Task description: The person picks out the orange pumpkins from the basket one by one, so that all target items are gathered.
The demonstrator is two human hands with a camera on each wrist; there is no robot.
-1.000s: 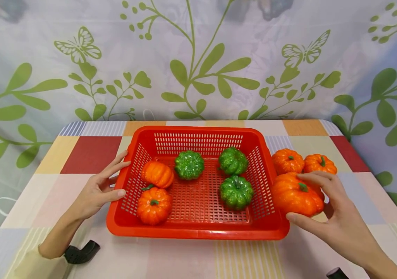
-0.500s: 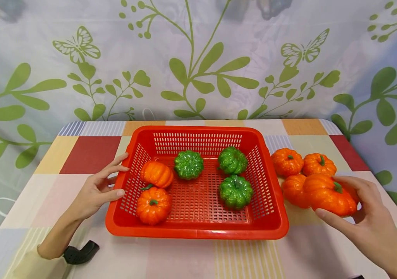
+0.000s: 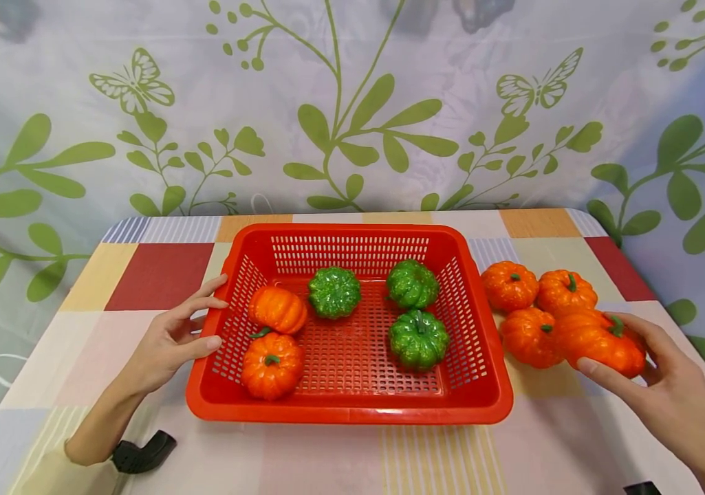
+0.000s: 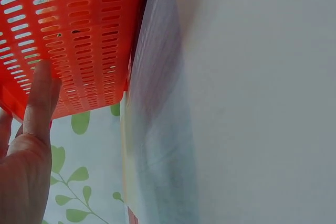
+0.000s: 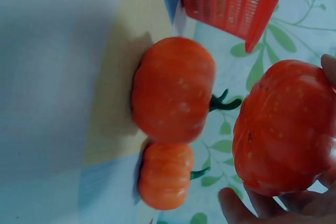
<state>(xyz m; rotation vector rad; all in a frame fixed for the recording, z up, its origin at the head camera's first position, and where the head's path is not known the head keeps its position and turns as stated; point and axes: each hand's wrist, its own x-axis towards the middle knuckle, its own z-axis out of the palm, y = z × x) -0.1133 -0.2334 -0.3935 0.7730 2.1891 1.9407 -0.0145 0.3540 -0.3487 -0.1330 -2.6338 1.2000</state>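
My right hand [image 3: 668, 385] holds an orange toy pumpkin [image 3: 596, 344] with a green stem, thumb on its near side and fingers behind. In the right wrist view the held pumpkin [image 5: 286, 129] is clear of the table. Three other orange pumpkins stand on the cloth right of the basket, the nearest pumpkin [image 3: 530, 338] partly overlapped by the held one. On the left, my left hand [image 3: 169, 340] touches the red plastic basket [image 3: 352, 414] at its rim with extended fingers. The left wrist view shows those fingers [image 4: 39, 100] against the slotted outer wall.
Inside the basket lie two orange pumpkins [image 3: 272, 366] at the left, a green pumpkin [image 3: 335, 293] in the middle and two green ones [image 3: 419, 340] at the right. A checked cloth [image 3: 321, 457] covers the table. Behind it hangs a leaf-patterned curtain [image 3: 253, 89].
My right hand has carried the pumpkin rightward, away from the basket's right rim, uncovering another orange pumpkin on the cloth. The left hand stays at the rim.
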